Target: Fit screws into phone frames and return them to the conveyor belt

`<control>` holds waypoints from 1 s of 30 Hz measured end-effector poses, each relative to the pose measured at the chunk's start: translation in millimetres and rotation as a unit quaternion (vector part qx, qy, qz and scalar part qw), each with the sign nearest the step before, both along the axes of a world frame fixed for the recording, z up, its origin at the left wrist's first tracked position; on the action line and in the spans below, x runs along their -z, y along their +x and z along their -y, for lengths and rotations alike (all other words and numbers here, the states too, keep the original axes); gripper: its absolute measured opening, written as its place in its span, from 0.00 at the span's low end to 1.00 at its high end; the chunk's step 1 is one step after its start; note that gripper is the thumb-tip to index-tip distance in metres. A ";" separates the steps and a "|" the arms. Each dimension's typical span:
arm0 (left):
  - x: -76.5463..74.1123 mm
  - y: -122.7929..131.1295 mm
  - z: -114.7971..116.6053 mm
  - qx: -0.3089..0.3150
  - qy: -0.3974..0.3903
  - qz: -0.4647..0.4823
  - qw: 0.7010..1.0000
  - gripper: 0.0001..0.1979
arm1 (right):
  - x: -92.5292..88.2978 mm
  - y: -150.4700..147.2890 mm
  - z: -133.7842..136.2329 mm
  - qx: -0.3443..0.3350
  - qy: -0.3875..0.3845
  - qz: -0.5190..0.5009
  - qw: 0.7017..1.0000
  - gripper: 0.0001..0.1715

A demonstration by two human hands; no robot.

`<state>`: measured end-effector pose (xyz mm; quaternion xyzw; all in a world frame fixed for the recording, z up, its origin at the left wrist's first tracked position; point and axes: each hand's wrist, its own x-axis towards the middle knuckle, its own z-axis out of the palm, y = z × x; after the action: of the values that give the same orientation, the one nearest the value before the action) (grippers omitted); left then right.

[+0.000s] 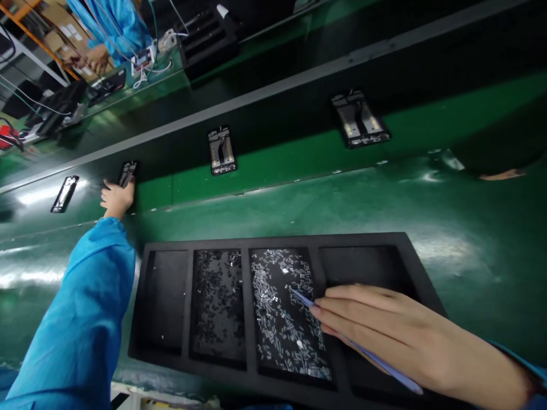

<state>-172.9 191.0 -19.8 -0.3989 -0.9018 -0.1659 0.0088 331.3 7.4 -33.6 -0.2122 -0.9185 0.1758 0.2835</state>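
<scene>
My left hand (116,197), in a blue sleeve, reaches far out to the conveyor belt (299,119) and grips a black device frame (127,173) on it. My right hand (405,336) rests over a black foam tray (277,239) with several compartments and pinches slim blue tweezers (363,353). The tweezer tip points into a compartment full of small silver parts (282,319). The compartment to its left holds small dark parts (219,296). The outer compartments look bare.
More black device frames (221,150) (359,118) (65,193) lie spaced along the dark belt. The green bench (470,228) surrounds the tray. Across the belt, another person's hand (97,57) in blue works among cables and trays (207,37).
</scene>
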 end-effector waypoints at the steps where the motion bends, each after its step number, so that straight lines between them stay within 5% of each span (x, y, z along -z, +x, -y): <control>1: 2.8 -3.8 3.5 -0.001 0.003 -0.010 1.000 0.23 | -0.4 0.1 0.0 -0.006 0.005 0.004 1.000 0.30; 6: 5.9 -1.6 -6.9 0.007 0.016 -0.046 0.999 0.21 | -4.1 -1.3 -1.1 -0.029 0.082 0.058 0.994 0.24; 11: -22.9 14.2 -1.6 0.020 0.013 -0.040 0.999 0.27 | -9.1 -5.0 0.2 -0.045 0.157 0.103 0.981 0.29; 14: -40.0 48.9 60.6 0.051 0.006 -0.024 0.998 0.37 | -6.9 -6.2 3.2 -0.044 0.178 0.113 0.977 0.28; 17: -41.0 111.1 168.1 0.105 0.000 0.000 0.995 0.44 | -1.9 -6.4 7.2 -0.026 0.147 0.061 0.987 0.24; 20: -24.6 187.8 271.0 0.218 -0.011 -0.019 0.976 0.42 | -7.4 -7.8 9.1 0.057 -0.023 -0.038 0.997 0.15; 22: -11.0 232.4 312.8 0.228 -0.030 -0.056 0.972 0.39 | -19.6 -13.2 6.5 0.127 -0.141 -0.073 0.979 0.12; 26: 3.9 266.6 334.8 0.243 -0.089 -0.108 0.960 0.42 | -41.5 -45.4 -10.0 0.147 -0.173 -0.076 0.971 0.09; 30: 0.3 237.3 321.8 0.435 -0.030 -0.109 0.893 0.42 | -33.2 -88.5 -26.7 0.047 -0.146 -0.087 0.984 0.12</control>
<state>64.4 -130.9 -20.1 -0.7670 -0.6360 -0.0819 0.0223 242.8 34.2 -0.4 -0.2779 -0.8438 0.3126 0.3361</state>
